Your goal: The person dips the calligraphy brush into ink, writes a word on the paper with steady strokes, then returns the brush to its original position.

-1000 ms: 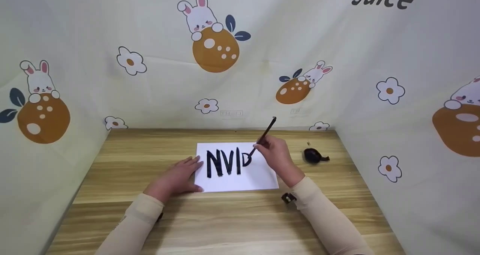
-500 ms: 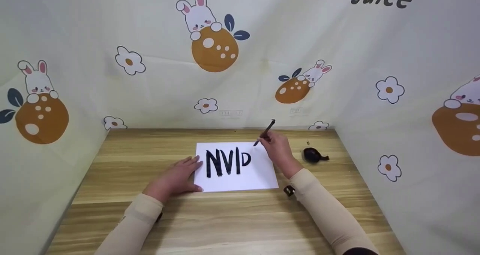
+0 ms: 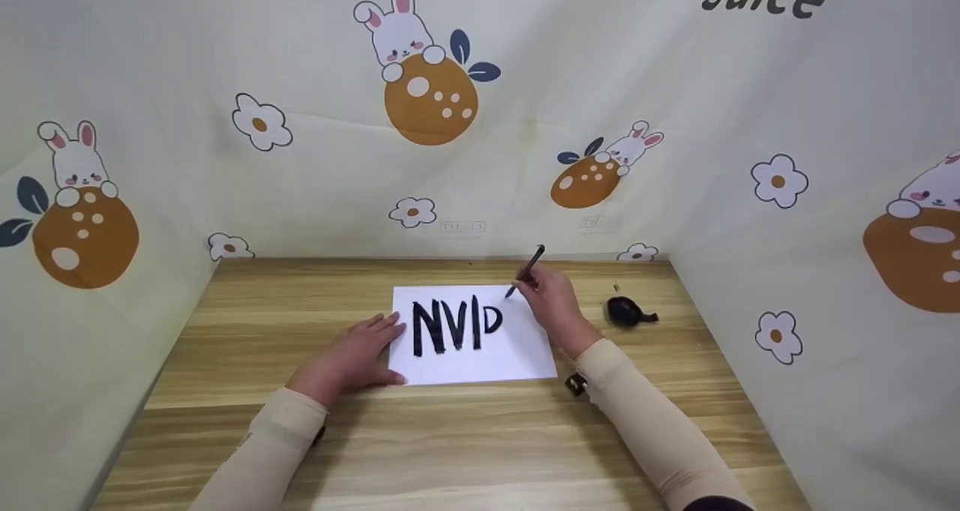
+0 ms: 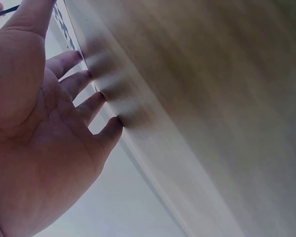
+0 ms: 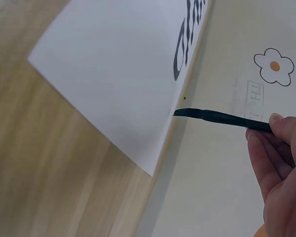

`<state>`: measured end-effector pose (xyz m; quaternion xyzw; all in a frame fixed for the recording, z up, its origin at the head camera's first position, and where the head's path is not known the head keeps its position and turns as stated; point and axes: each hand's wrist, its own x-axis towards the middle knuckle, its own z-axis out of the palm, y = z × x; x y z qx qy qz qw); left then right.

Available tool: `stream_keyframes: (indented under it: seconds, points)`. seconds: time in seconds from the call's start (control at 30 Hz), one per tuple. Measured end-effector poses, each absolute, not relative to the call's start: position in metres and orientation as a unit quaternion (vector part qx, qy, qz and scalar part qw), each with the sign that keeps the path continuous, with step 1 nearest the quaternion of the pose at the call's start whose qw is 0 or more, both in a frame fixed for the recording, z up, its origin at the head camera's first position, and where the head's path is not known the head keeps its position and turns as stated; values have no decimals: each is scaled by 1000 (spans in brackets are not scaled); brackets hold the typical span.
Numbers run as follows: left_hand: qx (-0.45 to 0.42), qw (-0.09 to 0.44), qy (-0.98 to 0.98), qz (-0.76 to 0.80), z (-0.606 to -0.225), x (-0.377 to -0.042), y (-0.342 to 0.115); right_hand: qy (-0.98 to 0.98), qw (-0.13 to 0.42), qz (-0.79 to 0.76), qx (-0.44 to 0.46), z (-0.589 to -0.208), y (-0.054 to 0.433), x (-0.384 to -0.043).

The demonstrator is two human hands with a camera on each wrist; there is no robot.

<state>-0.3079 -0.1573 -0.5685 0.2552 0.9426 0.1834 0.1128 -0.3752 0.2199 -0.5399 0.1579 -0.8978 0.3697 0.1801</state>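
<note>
My right hand (image 3: pixel 555 301) pinches a slim dark brush (image 3: pixel 534 260) between thumb and fingertips. In the right wrist view the brush's dark tip (image 5: pixel 187 112) points toward the sheet near its edge; whether it touches is unclear. The white paper (image 3: pixel 517 361) lies on the table, bearing thick black letters (image 3: pixel 459 325) that read NVI and a smaller D. With fingers spread and extended, my left hand (image 3: pixel 361 353) rests at the paper's left edge. The left wrist view shows its palm and fingertips (image 4: pixel 116 121) at the wooden surface.
To the right of the paper sits a small round black dish (image 3: pixel 624 312) with a short stub on its side. The wood-grain table (image 3: pixel 450 451) ends at a pale cloth backdrop (image 3: pixel 315 181) printed with rabbits, oranges and flowers, which also encloses both sides.
The brush tip has left the D and moved up and to the right, then slightly down and left. My right hand shifted along with it. The left hand stays in place.
</note>
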Motion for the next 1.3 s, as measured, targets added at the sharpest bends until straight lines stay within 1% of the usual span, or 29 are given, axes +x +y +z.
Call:
stream_keyframes:
  seconds: [0.33, 0.6, 1.13, 1.3]
  points:
    - [265, 106, 939, 190, -568, -308, -157, -909, 139, 361, 155, -545, 220, -374]
    - [270, 103, 938, 190, -568, -309, -157, -913, 125, 350, 167, -545, 221, -370]
    - [268, 108, 938, 191, -567, -308, -157, -912, 91, 358, 179, -540, 224, -350]
    - [266, 111, 940, 184, -568, -307, -157, -911, 91, 357, 184, -540, 225, -346]
